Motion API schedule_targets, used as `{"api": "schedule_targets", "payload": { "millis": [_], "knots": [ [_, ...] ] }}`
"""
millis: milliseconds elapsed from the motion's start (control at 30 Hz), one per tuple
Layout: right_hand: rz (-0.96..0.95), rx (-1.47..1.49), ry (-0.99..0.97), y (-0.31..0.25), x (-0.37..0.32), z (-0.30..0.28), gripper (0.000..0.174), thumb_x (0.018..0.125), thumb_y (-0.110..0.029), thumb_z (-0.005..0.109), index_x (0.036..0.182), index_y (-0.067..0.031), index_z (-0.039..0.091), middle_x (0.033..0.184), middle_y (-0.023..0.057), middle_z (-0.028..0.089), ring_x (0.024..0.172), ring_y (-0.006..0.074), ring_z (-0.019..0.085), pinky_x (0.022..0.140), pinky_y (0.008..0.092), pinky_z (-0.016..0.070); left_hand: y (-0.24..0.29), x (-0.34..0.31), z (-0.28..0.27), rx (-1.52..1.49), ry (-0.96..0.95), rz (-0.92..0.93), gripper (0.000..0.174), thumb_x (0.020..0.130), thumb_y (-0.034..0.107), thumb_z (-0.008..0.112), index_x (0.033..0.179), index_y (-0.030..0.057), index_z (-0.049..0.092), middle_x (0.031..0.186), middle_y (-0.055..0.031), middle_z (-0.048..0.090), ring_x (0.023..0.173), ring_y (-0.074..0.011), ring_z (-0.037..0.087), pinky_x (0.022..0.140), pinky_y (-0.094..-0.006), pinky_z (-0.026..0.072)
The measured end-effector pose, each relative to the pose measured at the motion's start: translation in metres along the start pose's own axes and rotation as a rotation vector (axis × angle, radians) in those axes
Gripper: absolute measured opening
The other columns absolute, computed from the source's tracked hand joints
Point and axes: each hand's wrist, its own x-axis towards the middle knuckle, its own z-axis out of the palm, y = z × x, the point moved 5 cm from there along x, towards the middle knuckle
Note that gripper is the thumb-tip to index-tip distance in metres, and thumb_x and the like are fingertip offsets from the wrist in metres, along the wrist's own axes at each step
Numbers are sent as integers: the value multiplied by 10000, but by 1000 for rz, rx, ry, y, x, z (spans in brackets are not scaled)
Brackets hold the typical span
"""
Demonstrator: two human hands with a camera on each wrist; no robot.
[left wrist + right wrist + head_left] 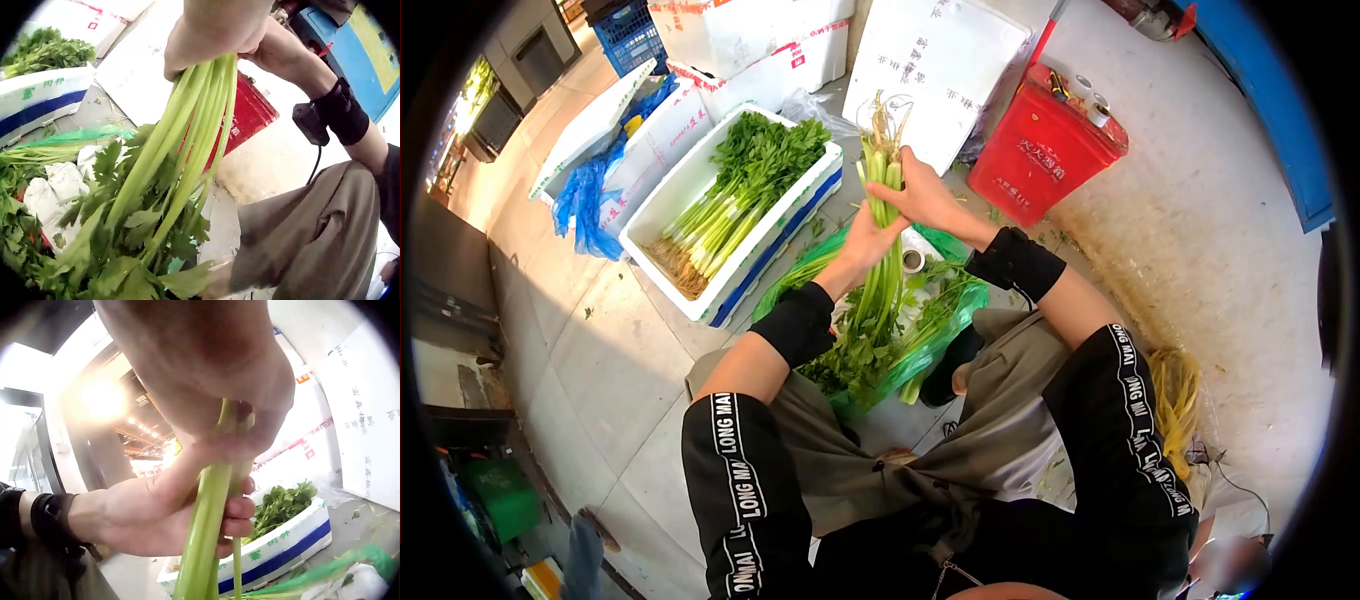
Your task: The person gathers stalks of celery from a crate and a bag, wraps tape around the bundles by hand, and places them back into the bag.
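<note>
Left hand (864,243), right hand (924,198) grip celery bunch (887,292): pale stalks, roots seemingly topmost, leaves down

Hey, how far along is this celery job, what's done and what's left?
Done: loose celery already lies on the green bag by the knees. In hand: one celery bunch held roots up, left hand gripping the stalks, right hand nearer the roots. Left: the white foam box holds a pile of rooted celery, so probably much remains.

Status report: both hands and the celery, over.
Left hand grips celery bunch mid-stalk. Right hand grips it nearer the roots. Bunch upright, roots up, leaves down over green bag. No obstruction seen.
</note>
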Motion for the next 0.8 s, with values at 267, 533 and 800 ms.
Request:
{"api": "schedule_targets", "payload": {
  "millis": [267,533,800],
  "knots": [
    [-40,-15,36,3,5,-5,574,832,-416,763,988,60,483,852,246,643,708,298,669,633,402,516,-9,6,-1,72,1,-62,536,953,350,662,1351,56,458,1224,-41,584,1096,-136,542,936,-320,431],
    [51,88,51,11,13,-8,585,813,-411,789,1052,71,559,799,180,667,629,206,670,602,341,528,-9,3,-4,210,-42,-104,589,852,307,766,1281,26,476,1087,-60,603,952,-138,580,851,-321,463],
    [130,78,29,15,16,-15,561,798,-439,776,977,66,612,841,194,681,720,307,673,706,384,536,-17,-4,-2,299,150,17,603,763,234,794,1212,-7,471,1040,-116,611,951,-227,606,858,-354,474]
  ]
}}
